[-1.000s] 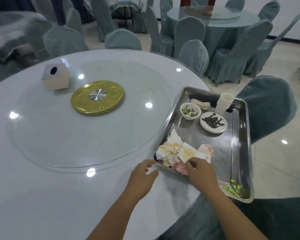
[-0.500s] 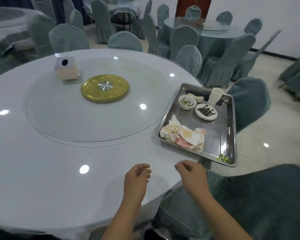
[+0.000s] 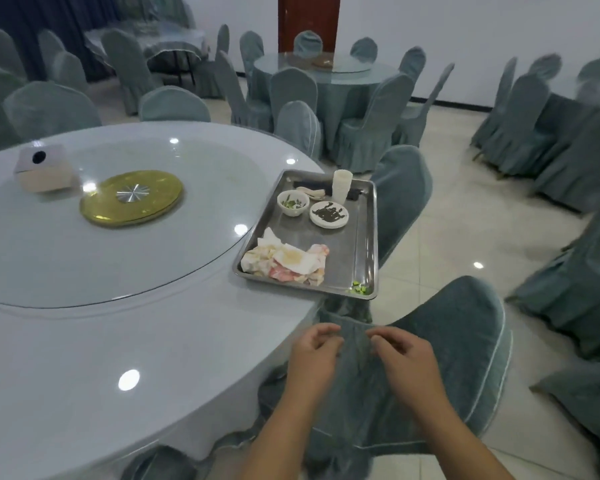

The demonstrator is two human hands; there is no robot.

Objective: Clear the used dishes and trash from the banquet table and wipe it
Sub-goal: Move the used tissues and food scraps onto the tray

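Counter (image 3: 84, 358): big round top under a pale cloth, with a glass turntable (image 3: 66, 258) on it and a gold disc (image 3: 132, 197) at the centre.
Chair (image 3: 447, 358): teal-covered, pulled close at the counter's near right edge, under both hands.
Metal tray (image 3: 361, 244): sits on the counter's right rim, its far-right side overhanging the edge.
Soiled napkins (image 3: 286, 263): heaped in the tray's near-left corner.
Tissue box (image 3: 42, 168): on the turntable, left of the gold disc.
Left hand (image 3: 312, 355): above the chair, grip loose, fingers curled, holding nothing.
Right hand (image 3: 406, 358): just beside it, the same loose, empty grip.
Plate (image 3: 329, 213): dark scraps, mid-tray.
Small bowl (image 3: 292, 203): green bits, left of the plate.
Stacked cups (image 3: 341, 186): upright at the tray's far end.
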